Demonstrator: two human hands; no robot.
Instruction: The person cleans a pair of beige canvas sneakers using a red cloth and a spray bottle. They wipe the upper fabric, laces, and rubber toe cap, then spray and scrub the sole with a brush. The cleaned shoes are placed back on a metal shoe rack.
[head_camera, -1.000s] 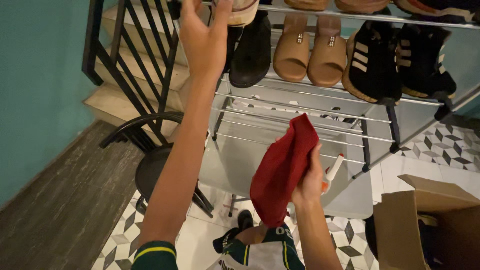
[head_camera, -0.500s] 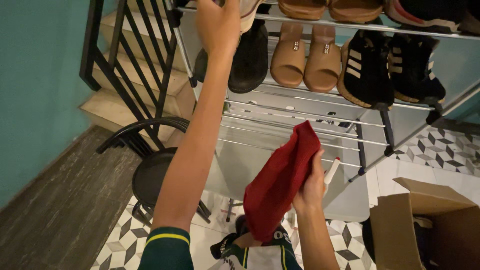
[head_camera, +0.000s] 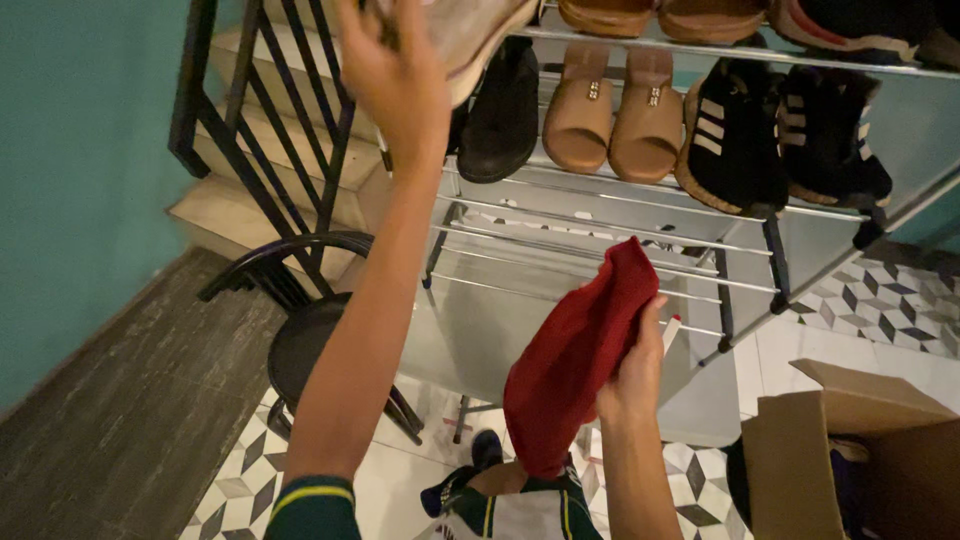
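On the top rail of the metal shoe rack (head_camera: 600, 215), at the far left, the person's left hand (head_camera: 395, 75) is closed around a pale, worn shoe (head_camera: 470, 35), which sits tilted with its sole turned toward the camera; the arm stretches up because that shelf is the highest one in view. The shoe is blurred, so how much of it rests on the rail cannot be told. Nearer and lower, the right hand (head_camera: 632, 375) grips a red cloth (head_camera: 575, 355), fingers clamped on its right edge so that it hangs folded in front of the rack's bare lower rails. A white bottle with a red tip (head_camera: 670, 335) pokes out just behind that hand; whether the hand also holds it cannot be told. Beside the pale shoe stands a black shoe (head_camera: 500, 105), then a pair of tan sandals (head_camera: 615, 115) and black trainers with striped sides (head_camera: 785, 130), all propped toe-down on the slanted rails. A black chair (head_camera: 305, 330) stands to the left by the stairs, and an open cardboard box (head_camera: 850, 450) sits on the patterned floor at the near right.
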